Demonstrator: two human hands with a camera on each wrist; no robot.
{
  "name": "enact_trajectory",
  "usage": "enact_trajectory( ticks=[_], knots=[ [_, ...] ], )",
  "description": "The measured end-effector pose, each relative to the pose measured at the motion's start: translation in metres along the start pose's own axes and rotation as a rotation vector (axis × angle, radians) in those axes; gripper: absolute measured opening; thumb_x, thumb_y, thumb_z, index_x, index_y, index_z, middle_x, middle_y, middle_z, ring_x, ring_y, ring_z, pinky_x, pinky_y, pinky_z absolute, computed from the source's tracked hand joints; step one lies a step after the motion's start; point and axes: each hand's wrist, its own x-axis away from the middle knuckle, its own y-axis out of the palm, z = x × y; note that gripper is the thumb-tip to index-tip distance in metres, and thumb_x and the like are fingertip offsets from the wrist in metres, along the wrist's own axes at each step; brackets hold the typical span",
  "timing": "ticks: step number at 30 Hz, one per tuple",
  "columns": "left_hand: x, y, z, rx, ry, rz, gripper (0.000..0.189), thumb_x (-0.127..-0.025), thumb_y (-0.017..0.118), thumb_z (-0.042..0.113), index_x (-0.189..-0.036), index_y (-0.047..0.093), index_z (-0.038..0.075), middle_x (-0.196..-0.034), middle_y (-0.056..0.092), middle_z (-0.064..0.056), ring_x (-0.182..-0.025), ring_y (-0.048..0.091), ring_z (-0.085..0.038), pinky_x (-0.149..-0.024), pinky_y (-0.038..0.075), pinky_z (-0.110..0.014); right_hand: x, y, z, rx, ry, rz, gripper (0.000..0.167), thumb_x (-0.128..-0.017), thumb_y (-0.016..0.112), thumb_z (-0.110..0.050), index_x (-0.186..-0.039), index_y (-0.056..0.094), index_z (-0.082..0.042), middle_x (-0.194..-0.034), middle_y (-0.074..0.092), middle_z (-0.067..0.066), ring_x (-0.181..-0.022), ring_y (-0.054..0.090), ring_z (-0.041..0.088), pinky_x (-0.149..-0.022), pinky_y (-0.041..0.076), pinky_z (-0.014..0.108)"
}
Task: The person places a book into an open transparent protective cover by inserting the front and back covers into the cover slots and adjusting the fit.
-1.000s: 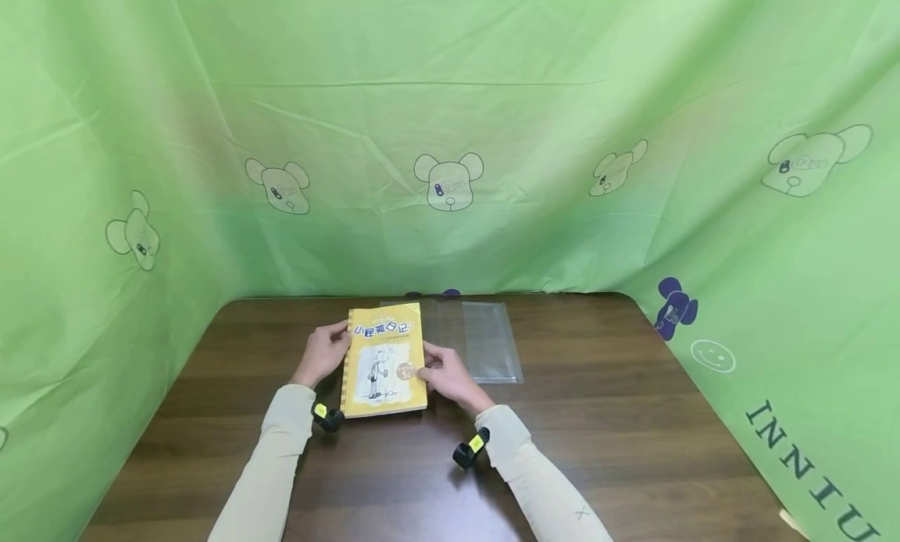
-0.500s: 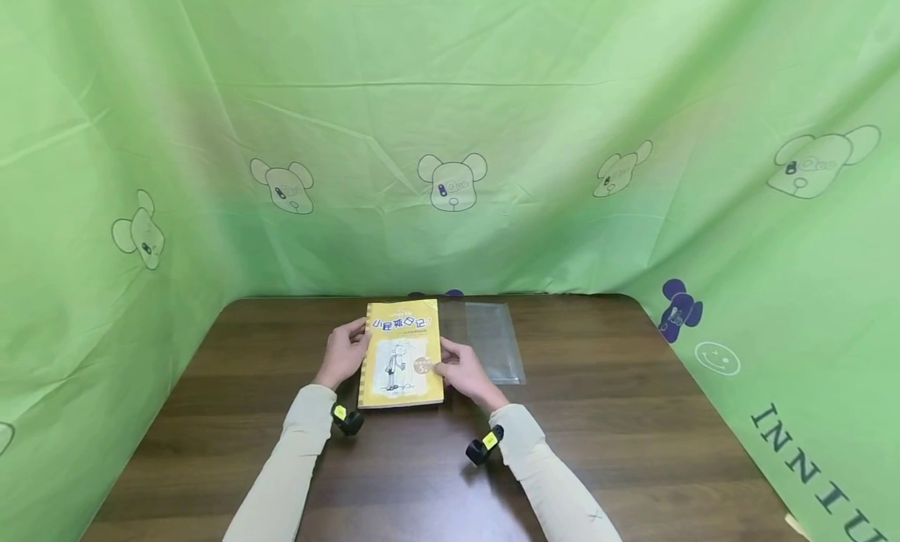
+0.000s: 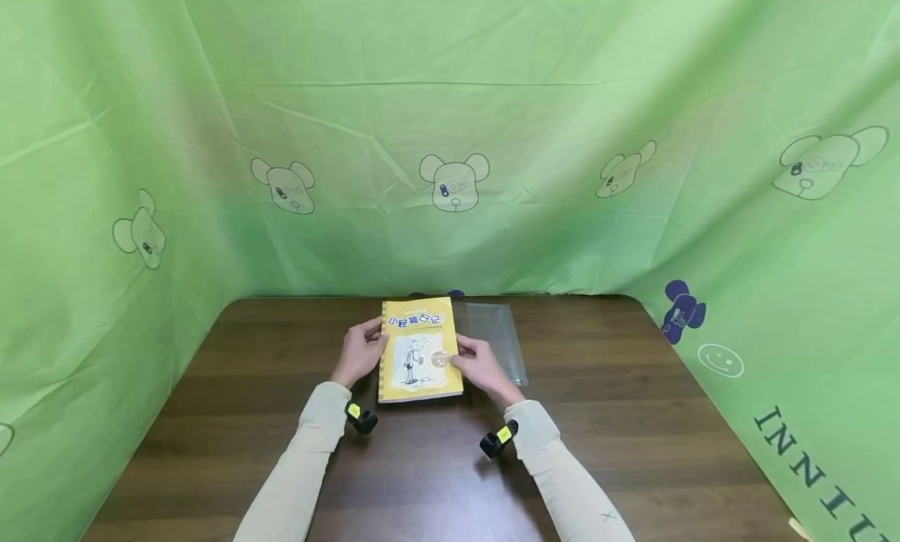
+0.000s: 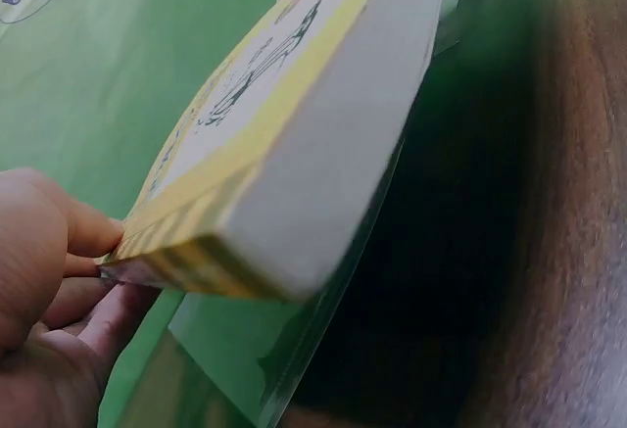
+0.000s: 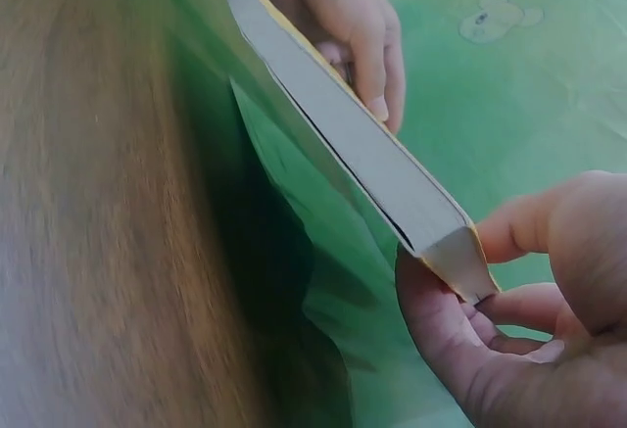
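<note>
A yellow paperback book, with a cartoon figure and blue lettering on its cover, is gripped from both sides. My left hand pinches the striped spine edge, thumb on the front cover, as the left wrist view also shows. On the opposite edge my right hand holds the book between thumb and fingers; in the right wrist view its fingers curl underneath. Behind and below the book lies a clear plastic book cover, partly hidden by it. A tilted page block shows in the left wrist view.
The dark wooden table extends around both arms. A green cloth printed with bear heads hangs behind the table and along its sides. A small black camera is strapped to each wrist.
Both hands have carried the book to the right and slightly away from the person, so it covers more of the plastic cover. Their hold on the book looks the same.
</note>
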Motion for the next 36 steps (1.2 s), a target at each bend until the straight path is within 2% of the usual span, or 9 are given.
enact_trajectory(
  ticks=[10, 24, 32, 36],
  knots=[
    [-0.001, 0.014, 0.005, 0.048, -0.005, -0.038, 0.050, -0.102, 0.056, 0.003, -0.150, 0.044, -0.005, -0.135, 0.060, -0.029, -0.117, 0.065, -0.038, -0.094, 0.059, -0.041, -0.001, -0.015, 0.003, 0.083, 0.014, 0.010, 0.058, -0.092, 0.060, 0.002, -0.147, 0.044, 0.011, -0.110, 0.067, 0.024, -0.087, 0.070, 0.018, -0.069, 0.060, 0.025],
    [-0.004, 0.041, 0.014, 0.065, 0.021, 0.001, 0.047, -0.102, 0.058, 0.006, -0.148, 0.049, -0.003, -0.125, 0.064, -0.024, -0.119, 0.066, -0.035, -0.091, 0.060, -0.038, 0.005, -0.038, 0.004, 0.079, 0.034, 0.023, 0.058, -0.093, 0.059, 0.002, -0.148, 0.042, 0.012, -0.114, 0.067, 0.026, -0.088, 0.070, 0.019, -0.072, 0.062, 0.029],
    [-0.006, 0.052, 0.017, 0.079, 0.033, -0.014, 0.046, -0.104, 0.053, 0.004, -0.149, 0.047, -0.003, -0.131, 0.063, -0.024, -0.125, 0.062, -0.036, -0.097, 0.058, -0.040, 0.007, -0.050, 0.006, 0.080, 0.055, 0.028, 0.058, -0.096, 0.058, 0.003, -0.150, 0.040, 0.010, -0.116, 0.065, 0.026, -0.090, 0.070, 0.020, -0.073, 0.063, 0.031],
    [-0.006, 0.058, 0.018, 0.075, 0.042, -0.019, 0.046, -0.103, 0.052, 0.003, -0.148, 0.047, -0.003, -0.128, 0.065, -0.024, -0.121, 0.065, -0.035, -0.092, 0.060, -0.038, 0.010, -0.056, 0.007, 0.097, 0.064, 0.035, 0.057, -0.097, 0.059, 0.001, -0.151, 0.039, 0.009, -0.117, 0.064, 0.026, -0.091, 0.071, 0.021, -0.073, 0.063, 0.032]
  ],
)
